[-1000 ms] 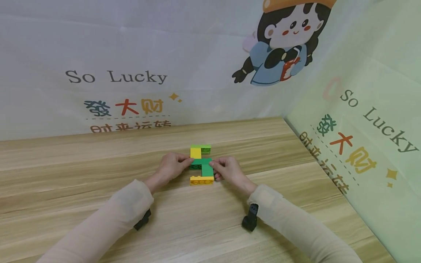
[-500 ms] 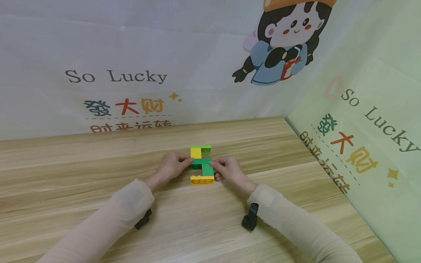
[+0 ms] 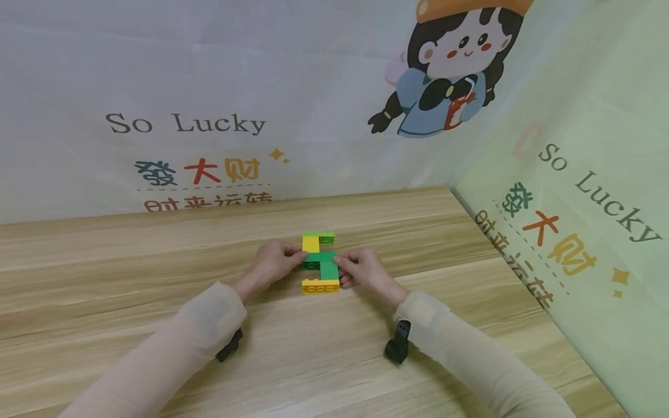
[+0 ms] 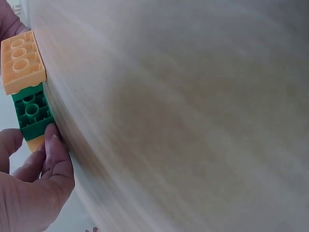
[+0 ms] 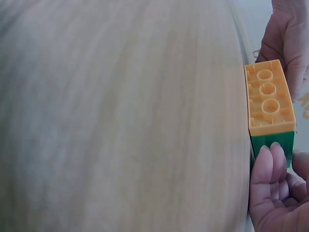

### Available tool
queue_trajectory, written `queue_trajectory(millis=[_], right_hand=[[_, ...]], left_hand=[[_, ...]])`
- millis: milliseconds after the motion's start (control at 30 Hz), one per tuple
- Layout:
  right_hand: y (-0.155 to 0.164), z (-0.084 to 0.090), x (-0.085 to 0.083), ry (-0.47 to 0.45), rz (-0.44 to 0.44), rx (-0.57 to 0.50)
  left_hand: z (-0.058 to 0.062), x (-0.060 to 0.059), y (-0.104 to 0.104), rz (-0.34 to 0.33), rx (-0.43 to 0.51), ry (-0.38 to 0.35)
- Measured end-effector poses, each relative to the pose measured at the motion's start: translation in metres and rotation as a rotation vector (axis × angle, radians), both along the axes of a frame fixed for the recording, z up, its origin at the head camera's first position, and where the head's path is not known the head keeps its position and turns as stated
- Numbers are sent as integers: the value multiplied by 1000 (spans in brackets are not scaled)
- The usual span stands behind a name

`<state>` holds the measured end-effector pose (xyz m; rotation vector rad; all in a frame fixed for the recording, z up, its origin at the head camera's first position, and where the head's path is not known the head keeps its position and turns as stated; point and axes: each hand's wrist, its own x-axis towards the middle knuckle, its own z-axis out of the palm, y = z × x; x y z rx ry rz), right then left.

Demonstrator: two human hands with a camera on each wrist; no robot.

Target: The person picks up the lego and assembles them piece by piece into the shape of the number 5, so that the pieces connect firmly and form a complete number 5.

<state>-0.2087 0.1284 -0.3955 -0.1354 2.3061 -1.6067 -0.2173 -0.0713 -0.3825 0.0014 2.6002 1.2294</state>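
Note:
A joined row of toy building bricks lies on the wooden table, shaped like a stepped S. It has a lime-green brick [image 3: 326,238] at the back, then a yellow brick [image 3: 310,244], green bricks [image 3: 329,269] in the middle and an orange brick [image 3: 320,287] in front. My left hand [image 3: 272,265] pinches the left end of the green part. From the other side my right hand [image 3: 366,271] grips its right end. Both wrist views show the hollow underside of the orange brick [image 4: 21,60] facing the camera. Fingers partly cover the green part.
Wood-grain table [image 3: 130,278] surrounds the bricks. Behind it hangs a pale printed cloth [image 3: 209,69] with lettering and a cartoon figure, and another cloth [image 3: 601,145] stands along the right edge. A black wrist camera [image 3: 397,342] hangs under the right sleeve.

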Motion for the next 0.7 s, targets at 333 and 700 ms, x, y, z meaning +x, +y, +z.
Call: queue_trajectory(millis=[333,700], right_hand=[[20,7,-2,-19,27,-37],[49,28,13,190,89,-40]], left_hand=[[8,-2,-9,-19,69,-50],[23,15,-40,-194,119,188]])
